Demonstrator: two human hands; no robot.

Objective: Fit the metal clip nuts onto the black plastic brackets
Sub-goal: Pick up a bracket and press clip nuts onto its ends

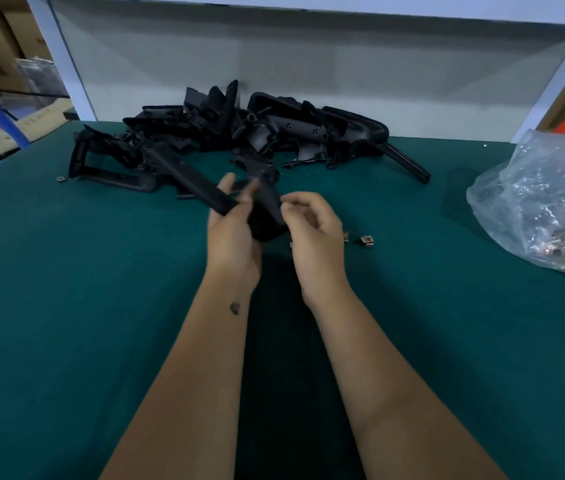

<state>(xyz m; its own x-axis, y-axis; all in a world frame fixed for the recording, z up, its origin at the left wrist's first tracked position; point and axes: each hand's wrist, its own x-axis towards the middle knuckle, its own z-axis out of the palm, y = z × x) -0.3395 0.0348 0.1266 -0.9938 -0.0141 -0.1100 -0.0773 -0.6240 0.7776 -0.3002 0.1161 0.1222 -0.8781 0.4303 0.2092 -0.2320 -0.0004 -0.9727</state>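
Note:
My left hand [231, 233] grips a black plastic bracket [267, 209] above the green table, thumb and fingers wrapped round its upper part. My right hand [312, 230] has its fingers curled, with the fingertips pinched against the bracket's right edge; whether a clip nut sits between them is hidden. Loose metal clip nuts [367, 241] lie on the mat just right of my right hand. A heap of black brackets [225, 136] lies at the back of the table.
A clear plastic bag [544, 202] holding more metal parts sits at the right edge. One stray clip nut [61, 179] lies left of the heap. A white panel [309, 64] closes the back; the green mat [66, 306] spreads toward me.

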